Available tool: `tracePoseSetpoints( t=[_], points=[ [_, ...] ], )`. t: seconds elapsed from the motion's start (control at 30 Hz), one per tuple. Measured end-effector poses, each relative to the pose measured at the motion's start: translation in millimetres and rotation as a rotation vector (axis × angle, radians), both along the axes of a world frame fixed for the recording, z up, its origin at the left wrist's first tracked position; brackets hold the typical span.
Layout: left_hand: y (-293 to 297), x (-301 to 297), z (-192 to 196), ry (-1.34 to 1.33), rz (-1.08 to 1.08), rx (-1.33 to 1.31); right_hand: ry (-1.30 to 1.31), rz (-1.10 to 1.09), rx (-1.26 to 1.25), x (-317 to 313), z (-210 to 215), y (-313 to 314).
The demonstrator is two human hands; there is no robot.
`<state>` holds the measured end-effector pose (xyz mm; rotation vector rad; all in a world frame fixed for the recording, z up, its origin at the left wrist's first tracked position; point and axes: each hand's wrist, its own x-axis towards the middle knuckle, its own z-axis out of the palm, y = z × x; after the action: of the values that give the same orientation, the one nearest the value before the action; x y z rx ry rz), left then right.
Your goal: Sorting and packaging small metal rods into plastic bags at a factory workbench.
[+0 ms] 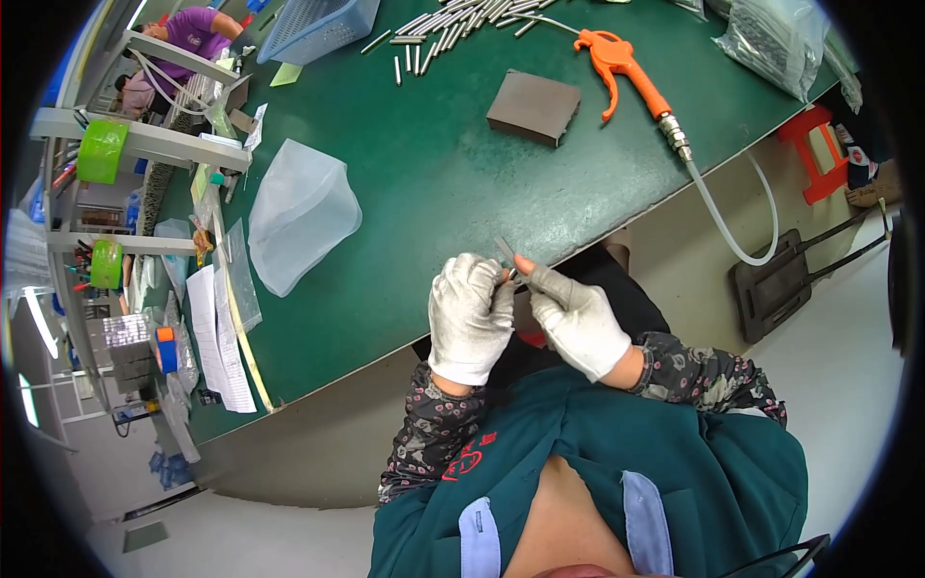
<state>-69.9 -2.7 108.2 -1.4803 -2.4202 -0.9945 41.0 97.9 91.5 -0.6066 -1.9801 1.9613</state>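
Both my hands wear pale work gloves with bare fingertips, and they meet just over the table's near edge. My left hand (470,313) is closed, its fingers curled round a small shiny metal pin (513,275) that shows only in part. Against it my right hand (583,323) is closed too, with thumb and fingers pinching a thin flat grey strip (504,249) that points up and away. The exact kind of strip is too small to tell. Beyond the hands a brown rectangular block (535,106) lies on the green table (424,183).
Many loose metal pins (448,29) lie at the far side near a blue basket (318,29). An orange air gun (617,67) with a hose rests right. A translucent plastic bag (303,217) and paper sheets (217,337) lie left. Another person (193,39) sits far left.
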Motion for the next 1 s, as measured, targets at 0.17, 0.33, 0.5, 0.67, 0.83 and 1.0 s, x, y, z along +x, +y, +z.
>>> tracePoseSetpoints(
  t=[0.17, 0.33, 0.5, 0.67, 0.83, 1.0],
  points=[
    [0.8, -1.1, -3.4, -0.029, -0.008, 0.049, -0.120, -0.053, -0.357, -11.1, 1.5, 6.1],
    [0.7, -0.4, -3.8, -0.033, 0.000, 0.058, -0.093, -0.001, -0.324, 3.8, 2.0, 5.1],
    [0.7, -0.6, -0.9, -0.042, 0.005, 0.046, -0.124, 0.058, -0.354, 9.0, 2.1, 2.9],
    [0.9, -1.3, -2.4, -0.060, 0.006, 0.043, -0.096, 0.045, -0.289, 8.8, 1.8, 1.6],
    [1.3, -0.3, 1.3, -0.027, -0.019, 0.019, 0.021, 0.032, -0.220, 6.0, -10.0, -3.9],
    [1.9, -1.9, -1.6, -0.017, -0.008, 0.056, -0.118, -0.025, -0.391, -7.9, -0.7, 7.8]
  ],
)
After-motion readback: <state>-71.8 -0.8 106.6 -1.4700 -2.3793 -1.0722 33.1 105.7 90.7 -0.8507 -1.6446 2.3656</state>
